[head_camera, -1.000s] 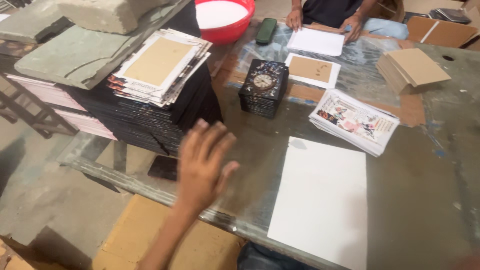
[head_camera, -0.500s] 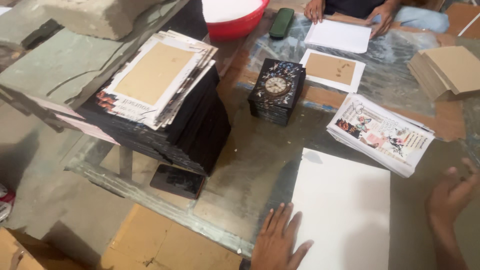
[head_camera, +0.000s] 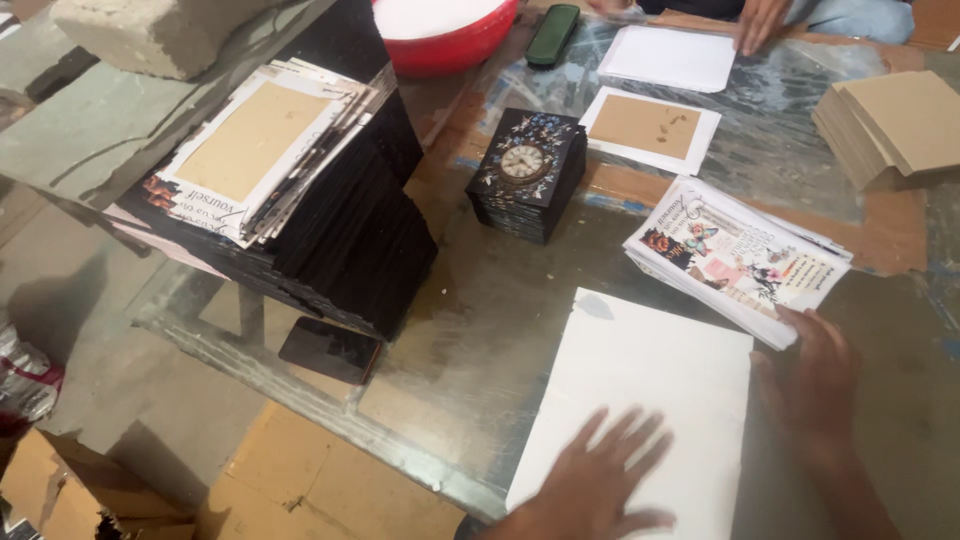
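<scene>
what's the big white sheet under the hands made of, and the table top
The white sheet looks like matte paper or thin card: flat, no shine, crisp edges. The table top seems to be glass, scuffed and dusty: cardboard and floor show through it.

A large white sheet (head_camera: 650, 400) lies flat on the glass table (head_camera: 500, 320), plain and unmarked, its long sides running slightly aslant away from the near edge, its near left corner close to that edge. Just beyond its far right corner lies a stack of printed floral covers (head_camera: 740, 255), fanned a little, angled, with its near corner just beside the sheet's edge.
</scene>
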